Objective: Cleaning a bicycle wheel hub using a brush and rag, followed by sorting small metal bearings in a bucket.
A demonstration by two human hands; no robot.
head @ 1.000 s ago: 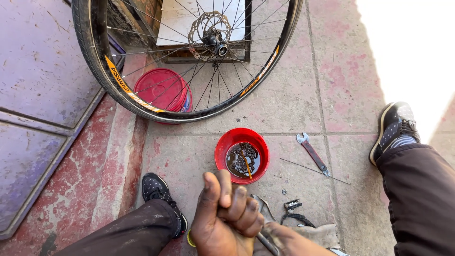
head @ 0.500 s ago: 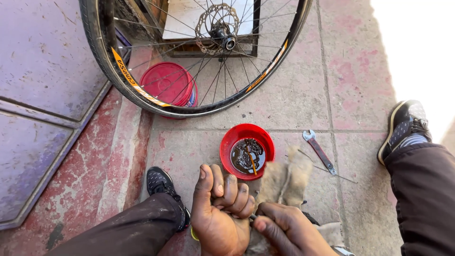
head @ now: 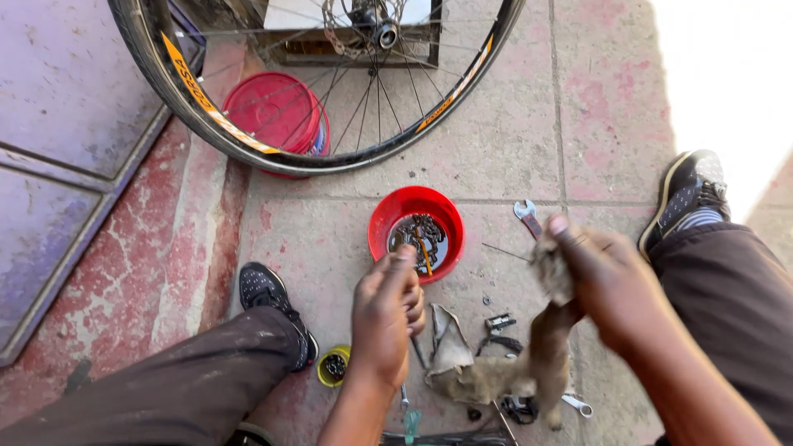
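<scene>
My left hand is closed in a fist just below a red bowl that holds dark oily liquid and metal parts. A thin metal piece sticks out under the fist; I cannot make out what it is. My right hand is raised to the right and grips a dirty tan rag, which hangs down to the paving. Between my legs, beside the rag, lie small black parts.
A bicycle wheel stands upright at the top, with a red tub behind it. An open-ended wrench lies right of the bowl. A small yellow cap sits by my left shoe. My right shoe is far right.
My hands were pressed together at the bottom middle over the rag. They have now parted: the right hand has lifted the rag up and to the right, and the left stays by the bowl.
</scene>
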